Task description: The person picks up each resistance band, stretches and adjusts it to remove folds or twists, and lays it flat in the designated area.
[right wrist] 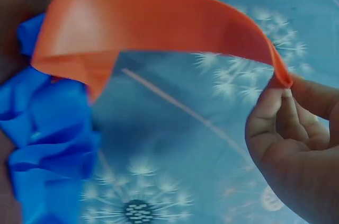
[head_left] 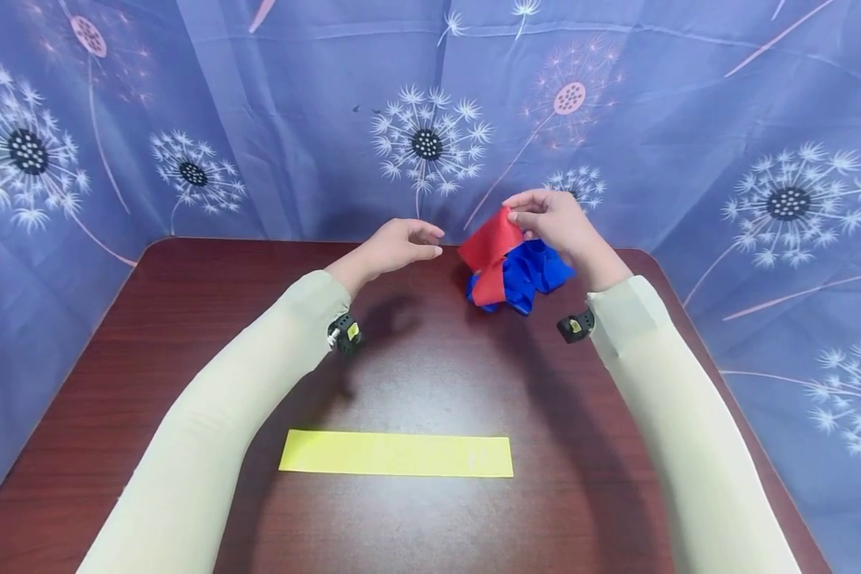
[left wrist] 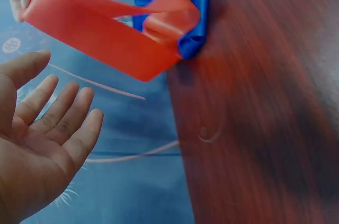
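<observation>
My right hand [head_left: 556, 223] pinches one end of a red elastic band loop [head_left: 489, 245] between thumb and fingers, and lifts it up. In the right wrist view the red band [right wrist: 159, 20] arches from those fingertips down to a crumpled blue band [right wrist: 50, 144]. The blue heap [head_left: 527, 275] lies on the table's far right part, with the red band's lower end resting on it. My left hand [head_left: 398, 245] hovers to the left of the red band, apart from it. Its fingers are relaxed and hold nothing, as the left wrist view of the left hand [left wrist: 53, 134] shows.
A flat yellow band [head_left: 396, 454] lies straight across the near middle of the dark wooden table [head_left: 186, 319]. Behind and beside the table hangs a blue curtain [head_left: 316, 104] with dandelion prints. Each wrist bears a small black camera strap.
</observation>
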`<state>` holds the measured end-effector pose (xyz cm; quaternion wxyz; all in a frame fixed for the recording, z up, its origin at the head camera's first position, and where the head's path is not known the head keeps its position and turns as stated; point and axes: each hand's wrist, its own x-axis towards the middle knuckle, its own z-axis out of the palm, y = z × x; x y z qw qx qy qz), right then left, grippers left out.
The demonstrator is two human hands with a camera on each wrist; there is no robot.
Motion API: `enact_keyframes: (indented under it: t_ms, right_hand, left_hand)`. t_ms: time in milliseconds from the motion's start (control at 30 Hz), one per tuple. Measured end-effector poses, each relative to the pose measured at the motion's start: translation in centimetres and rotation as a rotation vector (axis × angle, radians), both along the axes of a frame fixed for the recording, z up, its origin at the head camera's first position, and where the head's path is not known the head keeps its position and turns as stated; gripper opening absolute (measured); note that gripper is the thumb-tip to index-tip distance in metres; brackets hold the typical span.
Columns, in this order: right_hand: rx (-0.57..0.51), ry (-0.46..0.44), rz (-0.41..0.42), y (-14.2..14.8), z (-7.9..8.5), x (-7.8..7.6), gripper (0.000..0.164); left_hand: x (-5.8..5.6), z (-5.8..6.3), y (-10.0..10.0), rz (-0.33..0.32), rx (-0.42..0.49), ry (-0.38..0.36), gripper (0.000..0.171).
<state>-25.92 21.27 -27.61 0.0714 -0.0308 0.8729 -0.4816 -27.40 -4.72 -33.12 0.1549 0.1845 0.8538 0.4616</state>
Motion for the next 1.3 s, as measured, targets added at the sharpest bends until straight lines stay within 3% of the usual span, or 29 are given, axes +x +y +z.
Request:
enact_keyframes:
  t_ms: [267, 667, 867, 1067, 1300]
  right_hand:
    - [0.062, 0.093, 0.05, -1.3, 2.0, 0.8, 0.035]
    - [-0.07, 0.254, 0.048, -2.1, 5.7, 2.0, 0.03]
    - [-0.141, 0.293, 0.034, -2.7, 6.6, 2.6, 0.026]
    - [-0.163, 0.296, 0.029, -3.1, 6.3, 2.4, 0.025]
    - [-0.13, 0.248, -0.042, -2.2, 5.4, 1.8, 0.027]
  left_hand:
    - [-0.5, 1.2, 0.8, -0.07, -0.007, 0.037, 0.056]
    - [-0.1, 3.5, 2.2, -0.108, 0.058, 0.047, 0.067]
    - [0.1, 4.0, 2.5, -0.14, 0.074, 0.021, 0.06]
    - [0.7, 2.2, 2.1, -0.197, 0.13, -0.176, 0.032]
    - [1.7, -2.0, 0.3, -0.211, 0.128, -0.413, 0.033]
